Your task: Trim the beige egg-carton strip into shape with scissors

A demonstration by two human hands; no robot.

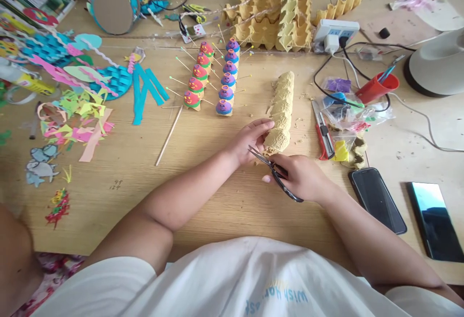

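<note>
left hand [250,139] pinching the near end of the egg-carton strip [282,112], right hand [299,177] closed on scissors [276,174], and that pulp looks light and crumbly, so I'd grip close to the cut.

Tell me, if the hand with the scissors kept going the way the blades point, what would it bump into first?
The right hand aims the scissors up and to the left. Their open tips already sit by the near end of the egg-carton strip and the left hand holding it, so probably that strip end first.
</note>
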